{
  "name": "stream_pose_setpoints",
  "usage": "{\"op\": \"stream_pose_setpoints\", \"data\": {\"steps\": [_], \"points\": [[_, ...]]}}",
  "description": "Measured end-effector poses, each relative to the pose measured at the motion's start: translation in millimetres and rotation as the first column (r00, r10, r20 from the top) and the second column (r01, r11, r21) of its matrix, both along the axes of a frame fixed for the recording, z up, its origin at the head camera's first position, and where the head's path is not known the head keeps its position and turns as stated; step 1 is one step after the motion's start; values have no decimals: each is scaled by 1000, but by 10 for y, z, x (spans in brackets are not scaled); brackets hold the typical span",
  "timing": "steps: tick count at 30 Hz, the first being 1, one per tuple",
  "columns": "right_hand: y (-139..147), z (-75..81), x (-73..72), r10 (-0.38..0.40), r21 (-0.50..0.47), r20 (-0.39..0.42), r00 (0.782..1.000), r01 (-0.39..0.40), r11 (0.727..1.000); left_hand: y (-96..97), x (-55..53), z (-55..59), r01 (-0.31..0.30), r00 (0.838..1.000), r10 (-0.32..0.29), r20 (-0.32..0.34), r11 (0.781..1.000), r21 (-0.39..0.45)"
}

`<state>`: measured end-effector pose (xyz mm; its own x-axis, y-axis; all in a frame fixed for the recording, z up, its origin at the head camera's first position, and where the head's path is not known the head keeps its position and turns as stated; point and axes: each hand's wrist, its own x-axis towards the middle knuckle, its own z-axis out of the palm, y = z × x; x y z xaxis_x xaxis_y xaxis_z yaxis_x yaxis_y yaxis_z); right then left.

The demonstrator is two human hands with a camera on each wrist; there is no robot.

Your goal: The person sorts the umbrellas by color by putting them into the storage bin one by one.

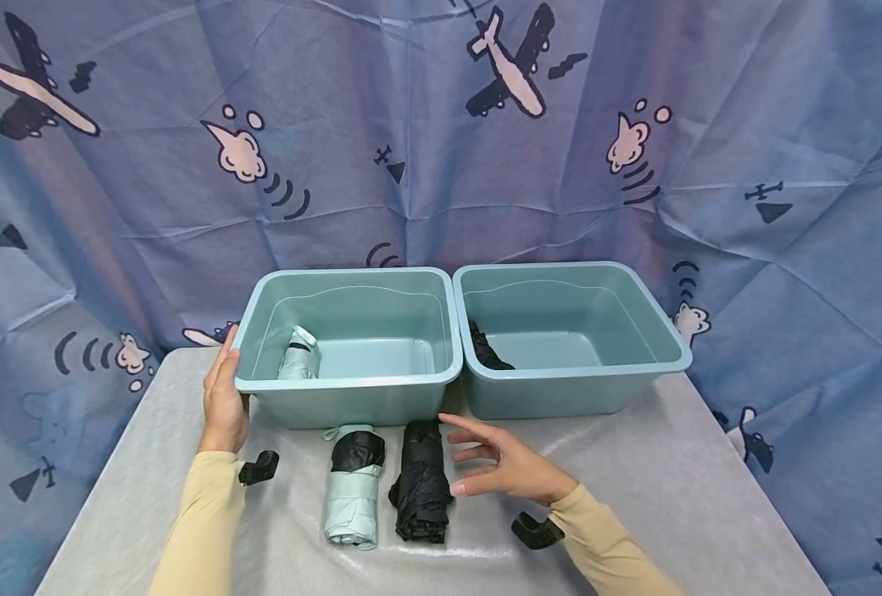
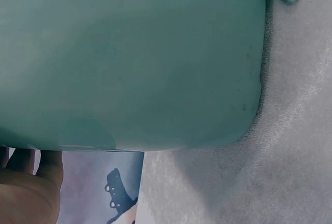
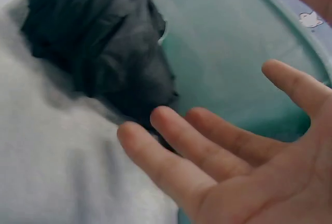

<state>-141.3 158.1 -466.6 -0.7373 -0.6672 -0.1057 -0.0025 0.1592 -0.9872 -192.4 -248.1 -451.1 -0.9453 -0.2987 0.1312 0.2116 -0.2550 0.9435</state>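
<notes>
My left hand (image 1: 224, 407) rests against the outer left side of the left green bin (image 1: 351, 406), its fingers extended up toward the rim. The left wrist view shows that hand (image 2: 31, 193) beside the bin's wall (image 2: 135, 68). My right hand (image 1: 513, 465) is spread beside a folded black umbrella (image 1: 421, 488) on the table. In the right wrist view the fingers of this hand (image 3: 249, 177) are apart, with nothing held, near the black umbrella (image 3: 104, 42). A folded mint-green umbrella (image 1: 353, 501) with a black section lies left of the black one.
Inside the left bin lies another mint-green umbrella (image 1: 301, 358). The right green bin (image 1: 552, 396) stands beside it, with a black folded thing (image 1: 488, 352) partly hidden by its wall. A blue printed curtain (image 1: 411, 124) hangs behind the grey-white table (image 1: 679, 497).
</notes>
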Motion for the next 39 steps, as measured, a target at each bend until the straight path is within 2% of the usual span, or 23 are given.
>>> {"op": "stream_pose_setpoints", "data": {"steps": [7,10,17,28,33,39], "points": [[-138,-201,41,-76,68,31,997,73,995,2,-1,-7,-2,1000,2,2,1000,3],[-208,-236,55,-92,110,13,996,89,990,1,-4,-10,-3,1000,3,1,1000,3],[-368,-256,57,-114,212,-50,992,122,970,5,-4,-6,1,1000,-1,2,1000,-6],[-541,-282,102,-121,281,-121,985,151,948,1,-9,-10,-3,1000,3,0,1000,0],[-633,-264,102,-124,316,-128,984,159,935,-2,-13,-8,-9,1000,9,3,1000,-1],[-768,-249,96,-132,378,-153,979,181,908,8,4,11,0,1000,0,2,1000,9]]}}
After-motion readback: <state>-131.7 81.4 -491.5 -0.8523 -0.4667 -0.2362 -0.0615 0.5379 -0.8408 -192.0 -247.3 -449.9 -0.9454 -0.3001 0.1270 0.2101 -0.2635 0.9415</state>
